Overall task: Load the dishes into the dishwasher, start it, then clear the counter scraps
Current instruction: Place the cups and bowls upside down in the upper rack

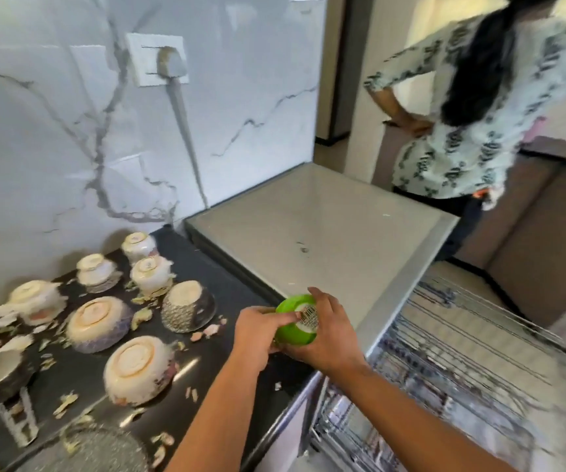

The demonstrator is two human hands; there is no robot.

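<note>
Both hands, left hand [257, 330] and right hand [329, 330], curl around the green bowl [295, 323] near the counter edge [275, 379] beside the open dishwasher rack [445, 362]; it seems light, stiff plastic, perhaps slippery, best held by its rim.

L hand [261, 332]: I see it curled, thumb side up, fingers gripping the green bowl [297, 320] from the left.
R hand [329, 335]: wraps the bowl's right side, fingers bent over the top.
Both hands: close together, almost touching.
Arms: bare, both come up from bottom of view, R arm lower & longer.
</note>
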